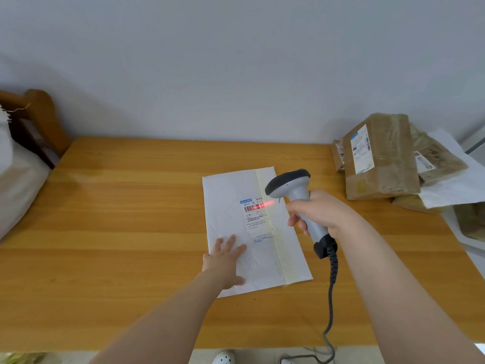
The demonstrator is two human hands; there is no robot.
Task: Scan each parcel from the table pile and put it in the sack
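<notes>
Under the flat, open left hand (224, 261), white parcel (256, 229) pinned to the table (118, 232); right hand (319, 215) clenched on scanner (296, 195), beam across the barcode (254, 207). Likely misread if tilted; sack (15, 179) far left.

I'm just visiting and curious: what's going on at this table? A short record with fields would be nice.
Activity: scanning a parcel's barcode
Parcel: white mailer lying flat on the table
Left hand: pressed flat on the mailer, open
Right hand: gripping the scanner
Beam: red line across the label
Pile: brown parcels at the far right
Sack: white, at the left edge
</notes>
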